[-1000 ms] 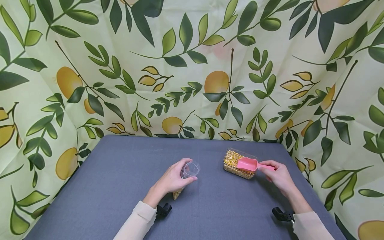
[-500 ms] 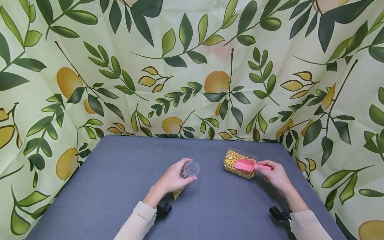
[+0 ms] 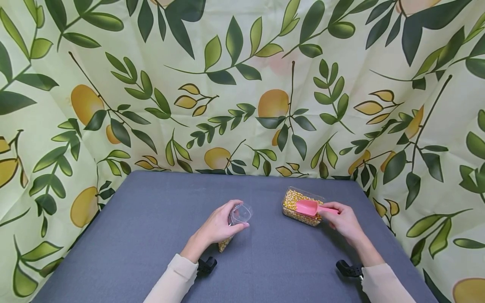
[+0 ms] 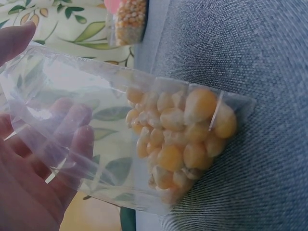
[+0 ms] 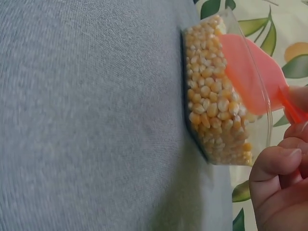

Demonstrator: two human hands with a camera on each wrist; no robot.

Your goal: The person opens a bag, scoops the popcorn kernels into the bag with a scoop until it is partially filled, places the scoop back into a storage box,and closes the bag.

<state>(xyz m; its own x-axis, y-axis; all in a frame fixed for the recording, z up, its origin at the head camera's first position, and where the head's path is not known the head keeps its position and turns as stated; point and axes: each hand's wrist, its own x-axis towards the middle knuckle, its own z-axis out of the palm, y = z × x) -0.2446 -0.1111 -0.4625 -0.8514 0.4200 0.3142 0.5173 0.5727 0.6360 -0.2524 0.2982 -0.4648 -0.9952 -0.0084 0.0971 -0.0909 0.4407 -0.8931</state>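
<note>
My left hand (image 3: 217,225) holds a clear plastic bag (image 4: 110,110) upright near its top, thumb on one side and fingers on the other. Corn kernels (image 4: 178,144) fill the bag's lower part, which rests on the table; its mouth is spread round in the head view. My right hand (image 3: 342,221) pinches the handle of a pink scoop (image 3: 307,208). The scoop's bowl dips into the corn inside a clear rectangular container (image 5: 216,96). From the right wrist view, kernels hide part of the bowl's front edge.
A grey-blue cloth covers the table (image 3: 151,235). Behind it and along both sides hangs a fabric backdrop (image 3: 242,92) printed with leaves and fruit. Black wrist straps (image 3: 207,266) show below both hands.
My right hand has moved a little to the left, pushing the scoop further into the corn. The left hand and the bag stay in place.
</note>
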